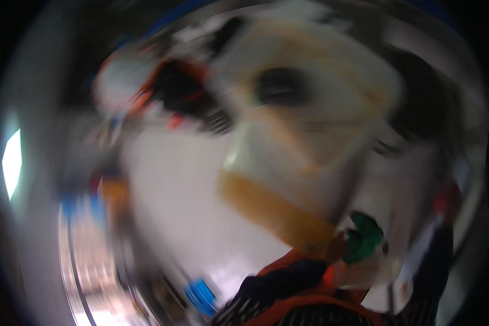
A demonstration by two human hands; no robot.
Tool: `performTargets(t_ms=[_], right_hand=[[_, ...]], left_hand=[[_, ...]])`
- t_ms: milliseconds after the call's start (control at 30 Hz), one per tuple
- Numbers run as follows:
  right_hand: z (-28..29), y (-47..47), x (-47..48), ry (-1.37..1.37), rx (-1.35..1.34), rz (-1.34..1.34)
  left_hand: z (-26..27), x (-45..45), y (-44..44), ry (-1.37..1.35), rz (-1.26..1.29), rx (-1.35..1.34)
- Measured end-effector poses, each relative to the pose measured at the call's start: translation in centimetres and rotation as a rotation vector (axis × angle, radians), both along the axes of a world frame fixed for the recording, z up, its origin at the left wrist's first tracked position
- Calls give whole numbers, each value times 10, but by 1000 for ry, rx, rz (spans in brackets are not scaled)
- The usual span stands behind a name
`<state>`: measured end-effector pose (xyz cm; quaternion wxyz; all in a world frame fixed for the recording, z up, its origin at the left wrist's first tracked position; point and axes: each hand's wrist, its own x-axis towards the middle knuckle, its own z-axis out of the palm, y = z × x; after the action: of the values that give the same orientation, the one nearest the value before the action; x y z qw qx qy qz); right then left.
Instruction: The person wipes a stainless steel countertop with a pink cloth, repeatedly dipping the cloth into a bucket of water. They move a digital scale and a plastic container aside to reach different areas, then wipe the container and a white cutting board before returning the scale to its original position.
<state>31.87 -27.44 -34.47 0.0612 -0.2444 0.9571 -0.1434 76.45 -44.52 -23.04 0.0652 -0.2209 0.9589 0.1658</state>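
Strong blur covers most of the view. My left arm, in a dark sleeve, reaches across the lower middle to my left hand (pixel 339 245). A crumpled-looking green glove or cloth (pixel 363 238) sits right at that hand; whether it is worn or held is unclear. My right arm stretches up along the right side, and my right hand (pixel 448 201) is a reddish smear there. Its fingers are too blurred to read. Ahead of my left hand lies a large pale, bulky object (pixel 342 98) with yellow-brown stains and a dark round patch (pixel 281 86).
A broad yellow-brown band (pixel 277 212) runs beside my left hand. At upper left is another person (pixel 179 87) in dark and orange clothing. Pale floor (pixel 179 183) spreads on the left. A blue object (pixel 201 297) is at lower left. Dark bulk (pixel 424 93) stands at upper right.
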Motion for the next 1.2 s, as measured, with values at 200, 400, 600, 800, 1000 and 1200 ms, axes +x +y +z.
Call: performTargets(t_ms=[200,400,600,800,1000,1200], right_hand=[[-82,185,120,-176,180,-888],[-108,256,257,-96,-232,-1696],[-191,326,353,139,-90,-1790],[-331,392,366,109,127,-1539],[-341,275,198,673,448,-1210],[-273,170,89,330,-470,-632]], left_hand=[[-64,2,-41,184,-306,112],[-108,-16,-20,26,419,760],[-134,-39,-27,99,722,926],[-164,-87,-22,27,819,933],[-164,-107,-25,136,590,875],[-133,-135,14,54,654,940]])
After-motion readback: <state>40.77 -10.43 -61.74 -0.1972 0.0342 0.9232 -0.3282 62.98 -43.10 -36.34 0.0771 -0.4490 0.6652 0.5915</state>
